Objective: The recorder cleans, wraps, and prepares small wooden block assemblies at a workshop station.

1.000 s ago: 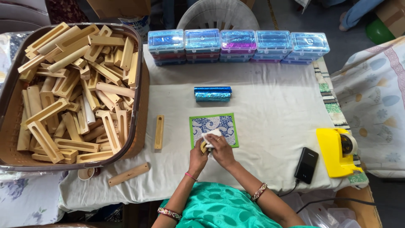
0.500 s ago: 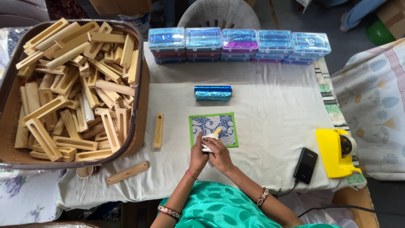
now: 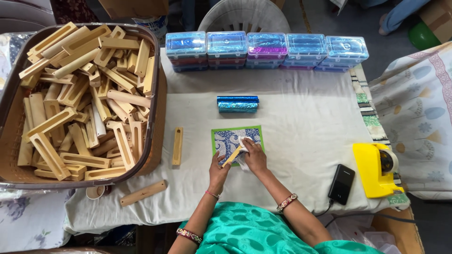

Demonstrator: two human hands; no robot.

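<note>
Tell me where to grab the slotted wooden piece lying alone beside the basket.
Pinch the slotted wooden piece across its long side walls at mid-length, coming from above. It lies flat, slot up, long axis running away from the person, with bare cloth on both sides.

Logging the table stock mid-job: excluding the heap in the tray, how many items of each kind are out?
Clear plastic lidded boxes along the far edge: 5
Shiny blue foil rolls: 2
Loose slotted wooden blocks on the cloth: 2
Wooden block held in both hands: 1
Yellow tape dispenser: 1
Black phone-like device: 1
Total: 12
</note>
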